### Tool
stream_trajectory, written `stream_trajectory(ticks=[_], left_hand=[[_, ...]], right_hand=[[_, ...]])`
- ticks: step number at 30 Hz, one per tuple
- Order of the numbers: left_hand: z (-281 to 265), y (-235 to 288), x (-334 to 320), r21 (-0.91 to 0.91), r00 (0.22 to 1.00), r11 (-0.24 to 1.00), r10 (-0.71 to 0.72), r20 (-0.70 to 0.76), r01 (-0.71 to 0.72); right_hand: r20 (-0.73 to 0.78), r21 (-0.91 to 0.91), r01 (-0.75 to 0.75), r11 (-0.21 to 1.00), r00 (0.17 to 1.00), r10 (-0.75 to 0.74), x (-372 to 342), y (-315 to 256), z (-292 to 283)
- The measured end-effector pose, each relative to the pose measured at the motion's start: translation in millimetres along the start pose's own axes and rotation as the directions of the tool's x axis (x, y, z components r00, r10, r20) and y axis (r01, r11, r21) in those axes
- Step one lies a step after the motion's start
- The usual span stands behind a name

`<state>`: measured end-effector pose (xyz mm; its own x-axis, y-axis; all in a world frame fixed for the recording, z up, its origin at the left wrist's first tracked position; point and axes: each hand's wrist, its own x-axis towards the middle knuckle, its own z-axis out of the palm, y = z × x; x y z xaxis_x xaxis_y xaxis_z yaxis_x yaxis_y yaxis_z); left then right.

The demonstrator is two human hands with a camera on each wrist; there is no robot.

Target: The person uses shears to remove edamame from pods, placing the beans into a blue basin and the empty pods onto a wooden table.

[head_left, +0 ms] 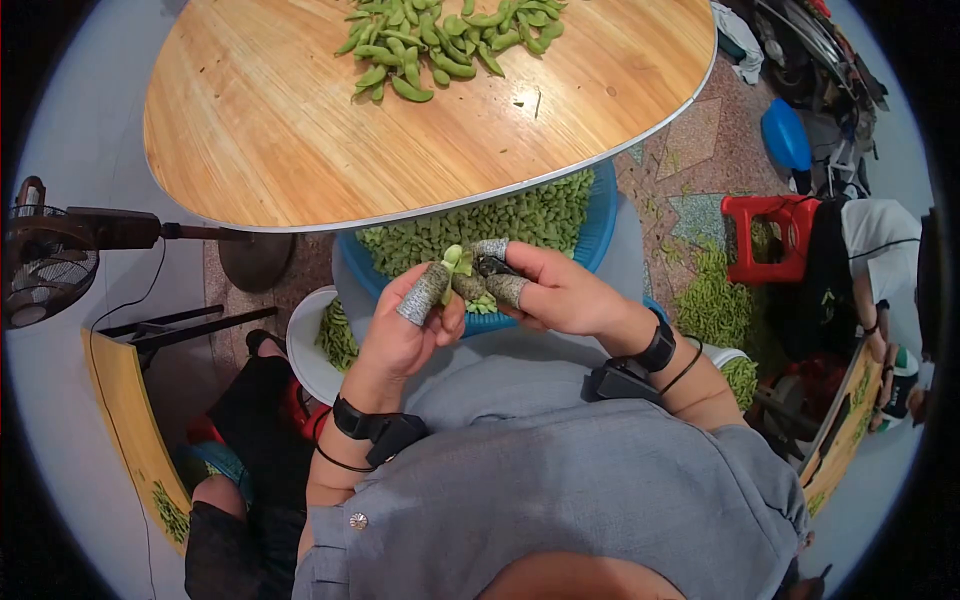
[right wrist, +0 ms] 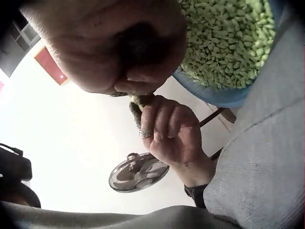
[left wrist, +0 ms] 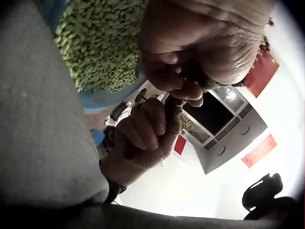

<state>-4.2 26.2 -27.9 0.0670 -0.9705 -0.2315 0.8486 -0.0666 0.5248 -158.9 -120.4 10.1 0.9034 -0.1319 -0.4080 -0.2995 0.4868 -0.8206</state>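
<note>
A green edamame pod (head_left: 456, 264) is held between both hands, over the near side of a blue basin (head_left: 602, 215) of shelled beans (head_left: 520, 215). My left hand (head_left: 392, 325) pinches the pod from the left, thumb up. From the right, my right hand (head_left: 570, 290) grips it too, the fingertips of both hands meeting. Worn grey and silver wraps cover the thumbs and a finger. In the left wrist view the curled left hand (left wrist: 190, 47) hides most of the pod. The right wrist view shows the left hand's fingers folded toward the palm, with shelled beans beyond.
A wooden table (head_left: 290, 150) with a heap of edamame pods (head_left: 430, 45) overhangs the basin. White buckets (head_left: 305, 345) of green pods stand at either side. On the right are a red stool (head_left: 765, 240) and pods (head_left: 715, 305) on the floor. A fan (head_left: 50, 262) stands left; other people sit nearby.
</note>
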Motion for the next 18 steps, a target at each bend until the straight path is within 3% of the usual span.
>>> stream_trajectory(ticks=[1, 2, 3, 4, 5, 9, 10, 11, 12, 14, 15, 16, 17, 18], left_hand=[[0.8, -0.2, -0.1, 0.0, 1.0, 1.0, -0.002, 0.0, 0.002], [2.1, 0.4, -0.4, 0.14, 0.997, 0.99, -0.006, -0.08, 0.017], [3.6, 1.0, -0.8, 0.275, 0.987, 0.96, 0.001, -0.159, 0.043], [5.9, 2.1, -0.4, 0.274, 0.987, 0.961, 0.001, -0.16, 0.044], [8.7, 3.3, -0.1, 0.382, 0.983, 0.922, 0.002, -0.184, 0.07], [11.8, -1.1, 0.4, 0.579, 0.983, 0.809, 0.008, -0.184, 0.102], [11.8, -1.0, 0.2, 0.578, 0.982, 0.81, 0.013, -0.186, 0.099], [11.8, -0.8, -0.6, 0.607, 0.982, 0.789, 0.028, -0.185, 0.092], [11.9, -0.4, -1.5, 0.634, 0.982, 0.768, 0.042, -0.185, 0.087], [11.3, 1.9, -4.0, 0.598, 0.984, 0.793, -0.006, -0.179, 0.114], [11.4, 3.2, -5.4, 0.566, 0.985, 0.812, -0.061, -0.162, 0.143], [13.0, 4.7, -7.2, 0.563, 0.984, 0.813, -0.064, -0.165, 0.147], [15.2, 6.6, -8.7, 0.527, 0.982, 0.833, -0.1, -0.158, 0.169], [15.8, 7.6, -9.1, 0.491, 0.98, 0.85, -0.132, -0.149, 0.189]], right_hand=[[-0.016, -0.108, 0.032, 0.994, 0.999, -0.034, -0.8, -1.6, -0.2], [-0.018, -0.105, 0.032, 0.994, 0.999, -0.034, 1.1, 2.3, -2.9], [-0.108, -0.24, 0.125, 0.963, 0.982, -0.155, 5.3, 10.3, -7.9], [-0.176, -0.381, 0.198, 0.903, 0.943, -0.282, 9.6, 17.3, -12.9], [-0.241, -0.317, 0.276, 0.907, 0.902, -0.359, 13.4, 21.9, -15.9], [-0.272, -0.305, 0.153, 0.94, 0.932, -0.24, 16.2, 9.0, -6.1], [-0.261, -0.612, 0.239, 0.754, 0.839, -0.477, 18.4, 12.9, -4.5], [-0.161, -0.845, 0.254, 0.471, 0.718, -0.677, 20.8, 16.8, -3.9], [-0.156, -0.844, 0.257, 0.472, 0.724, -0.672, 23.0, 20.7, -5.5], [0.005, -0.882, 0.346, 0.32, 0.685, -0.728, 24.1, 27.7, -9.8], [0.004, -0.88, 0.346, 0.324, 0.688, -0.725, 22.1, 27.6, -9.7], [-0.121, -0.729, 0.274, 0.627, 0.85, -0.512, 19.1, 26.5, -8.6], [-0.172, -0.512, 0.123, 0.85, 0.955, -0.242, 16.9, 25.2, -7.6], [-0.174, -0.513, 0.122, 0.85, 0.955, -0.242, 17.1, 23.6, -6.6]])
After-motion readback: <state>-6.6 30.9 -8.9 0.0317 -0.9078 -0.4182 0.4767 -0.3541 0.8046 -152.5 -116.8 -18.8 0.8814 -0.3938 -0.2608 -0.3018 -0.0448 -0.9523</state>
